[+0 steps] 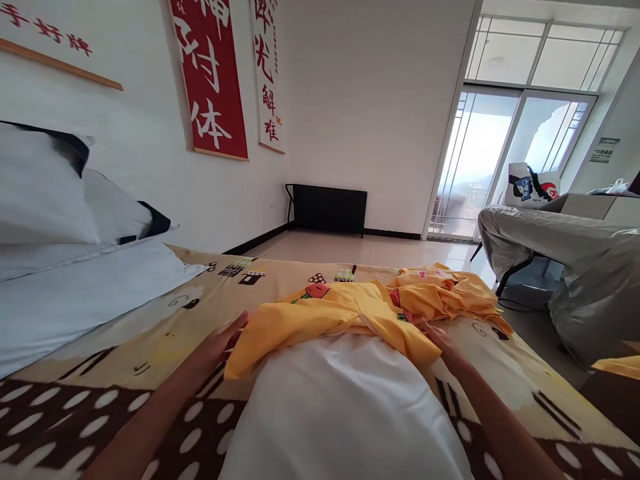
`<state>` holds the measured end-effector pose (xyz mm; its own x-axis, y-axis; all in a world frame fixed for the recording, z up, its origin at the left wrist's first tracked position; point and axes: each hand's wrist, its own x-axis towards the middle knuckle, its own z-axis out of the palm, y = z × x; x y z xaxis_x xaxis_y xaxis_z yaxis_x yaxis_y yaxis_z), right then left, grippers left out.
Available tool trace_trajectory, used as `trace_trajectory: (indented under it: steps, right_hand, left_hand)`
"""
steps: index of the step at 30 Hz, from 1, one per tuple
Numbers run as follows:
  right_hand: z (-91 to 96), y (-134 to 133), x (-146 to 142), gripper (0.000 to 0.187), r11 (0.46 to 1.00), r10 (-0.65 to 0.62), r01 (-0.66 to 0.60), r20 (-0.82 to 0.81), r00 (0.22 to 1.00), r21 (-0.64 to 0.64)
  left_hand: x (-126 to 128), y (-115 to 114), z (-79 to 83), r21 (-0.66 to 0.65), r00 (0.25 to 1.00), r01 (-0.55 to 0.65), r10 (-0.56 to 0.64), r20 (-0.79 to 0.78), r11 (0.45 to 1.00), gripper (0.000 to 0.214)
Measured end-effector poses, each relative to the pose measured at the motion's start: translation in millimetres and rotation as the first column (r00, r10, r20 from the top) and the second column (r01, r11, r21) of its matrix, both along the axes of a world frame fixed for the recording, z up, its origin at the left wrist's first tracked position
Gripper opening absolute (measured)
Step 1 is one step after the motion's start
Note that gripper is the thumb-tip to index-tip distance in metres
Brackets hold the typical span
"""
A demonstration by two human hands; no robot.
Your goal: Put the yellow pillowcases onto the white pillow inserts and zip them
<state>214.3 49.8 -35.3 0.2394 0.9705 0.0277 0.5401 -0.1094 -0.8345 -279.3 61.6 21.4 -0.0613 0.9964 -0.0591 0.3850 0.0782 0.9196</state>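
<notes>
Evidently, the yellow cloth [320,315] is kept wide from both sides

Presumably the spacing matters most: the left hand [239,331] sits at one side edge of the cloth and the right hand [443,337] at the other, so both sides can be managed at once and the fabric stays broad instead of bunching. The left hand's fingers are partly hidden by the cloth, so I cannot tell whether they pinch it or merely support it. The right hand touches its side with fingers turned inward; how firmly it closes there, I cannot tell either.

Between the forearms, the cloth lies over the far end of a white padded piece [345,407], whose near part bulges out bare. That bulk seems to prop the cloth up, and its edge arches across the padding, with a paler inner layer showing near the middle.

Everything rests on a bed with a patterned blanket [165,363], a broad, soft surface that probably suits a large, floppy load. Just beyond the right hand lies a crumpled yellow bundle [450,293]; whether it belongs to the same cloth is unclear. White pillows [40,193] with black trim are stacked along the left, near the wall, where they would stay out of the way of the left arm.
</notes>
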Motion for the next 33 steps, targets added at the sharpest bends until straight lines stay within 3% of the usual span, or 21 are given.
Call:
trace_trajectory:
  steps: [2,3,5,6,8,11,13,14,16,18,21,23,25,27,29,30,31,33]
  right_hand:
    - [-13.8,-26.8,8.9,0.067,0.992,0.049,-0.08,-0.28,0.959,-0.099]
    - [-18.4,-37.5,11.5,0.067,0.984,0.071,-0.135,-0.43,0.9,-0.12]
    - [-22.3,-51.8,11.1,0.063,0.978,0.108,-0.197,-0.63,0.769,-0.073]
    - [-21.5,-55.5,8.5,0.06,0.982,0.136,-0.188,-0.651,0.747,-0.011]
    - [-14.8,-57.1,0.5,0.053,0.983,0.181,-0.126,-0.604,0.776,0.133]
    - [0.6,-51.2,-10.8,0.05,0.953,0.157,0.013,-0.534,0.831,0.302]
    - [6.6,-47.8,-15.7,0.055,0.935,0.14,0.071,-0.543,0.828,0.349]
    - [6.7,-47.6,-17.8,0.057,0.933,0.139,0.076,-0.544,0.827,0.353]
    - [1.0,-50.7,-21.6,0.057,0.944,0.137,0.048,-0.52,0.843,0.325]
    - [-9.0,-56.7,-23.5,0.052,0.961,0.123,0.015,-0.477,0.87,0.275]
    - [-17.5,-63.1,-18.3,0.041,0.976,0.074,0.012,-0.381,0.922,0.217]
    - [-10.4,-63.9,-12.8,0.034,0.97,0.016,0.061,-0.309,0.951,0.235]
    - [9.2,-66.5,-14.6,0.028,0.946,-0.045,0.122,-0.252,0.967,0.299]
    - [38.0,-77.6,-30.7,0.025,0.918,-0.049,0.102,-0.145,0.988,0.382]
    - [68.5,-100.6,-61.1,0.025,0.902,0.064,-0.094,0.084,0.994,0.422]
    - [81.4,-115.4,-79.0,0.024,0.888,0.181,-0.253,0.215,0.96,0.384]
    - [91.1,-130.9,-96.8,0.023,0.852,0.308,-0.416,0.339,0.889,0.318]
    - [98.3,-157.6,-125.5,0.036,0.689,0.534,-0.705,0.538,0.652,0.171]
  left_hand:
    - [-10.9,-25.9,-15.0,-0.005,0.982,0.136,-0.134,0.135,0.991,0.067]
    - [-12.8,-36.0,-22.2,0.021,0.975,0.165,-0.167,0.146,0.986,0.064]
    - [-9.3,-49.3,-32.2,0.09,0.988,0.125,-0.133,0.082,0.988,0.058]
    - [-4.6,-52.6,-33.5,0.119,0.994,0.083,-0.09,0.061,0.989,0.056]
    - [6.6,-54.6,-26.5,0.204,0.998,-0.033,0.02,0.065,0.978,0.054]
    - [16.8,-51.3,0.6,0.402,0.976,-0.216,0.183,0.12,0.89,0.051]
    - [16.1,-48.3,16.2,0.474,0.969,-0.245,0.199,0.146,0.846,0.047]
    - [14.3,-47.2,19.5,0.468,0.971,-0.233,0.177,0.161,0.852,0.047]
    - [9.1,-46.3,15.3,0.395,0.975,-0.183,0.114,0.191,0.9,0.047]
    - [3.0,-47.1,0.7,0.3,0.974,-0.147,0.085,0.21,0.943,0.048]
    - [-5.3,-50.5,-17.9,0.23,0.99,-0.137,0.139,0.008,0.964,0.044]
    - [-4.7,-55.8,-15.8,0.32,0.941,-0.201,0.273,-0.198,0.926,0.04]
    - [7.3,-66.2,-1.0,0.525,0.862,-0.233,0.424,-0.279,0.819,0.039]
    - [32.2,-81.6,21.0,0.656,0.865,-0.11,0.397,-0.306,0.747,0.036]
    - [64.7,-98.0,41.8,0.568,0.875,0.222,0.095,-0.474,0.792,0.032]
    - [80.7,-104.9,49.3,0.476,0.817,0.401,-0.07,-0.573,0.783,0.03]
    - [95.1,-110.1,53.7,0.418,0.753,0.513,-0.159,-0.638,0.75,0.028]
    - [115.8,-114.9,51.9,0.359,0.659,0.648,-0.257,-0.707,0.672,0.03]
